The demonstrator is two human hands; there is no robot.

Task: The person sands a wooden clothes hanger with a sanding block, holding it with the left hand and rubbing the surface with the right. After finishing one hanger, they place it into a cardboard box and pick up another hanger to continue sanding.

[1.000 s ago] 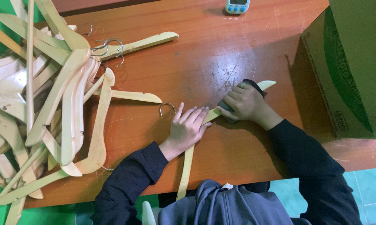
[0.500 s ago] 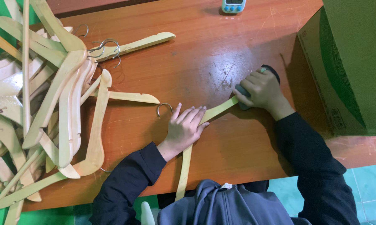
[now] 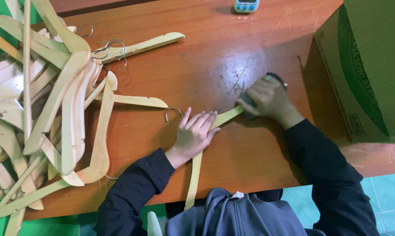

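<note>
1. Head view: a wooden hanger (image 3: 197, 168) lies on the bench (image 3: 215, 48), its near arm hanging past the near edge.
2. The left hand (image 3: 195, 133) lies flat on its middle, fingers spread, beside the hook (image 3: 172, 112).
3. The right hand (image 3: 267, 98) is curled tight round a dark pad (image 3: 249, 114) on the far arm's tip.
4. Risk, as I judge it: hard rubbing could swing the overhanging hanger or slip the pad off the narrow tip.
5. The hanger pile (image 3: 44, 113) sits left; a box (image 3: 368, 70) right.

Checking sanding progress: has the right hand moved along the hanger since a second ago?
Yes. The right hand slid inward along the hanger, toward the left hand.
</note>
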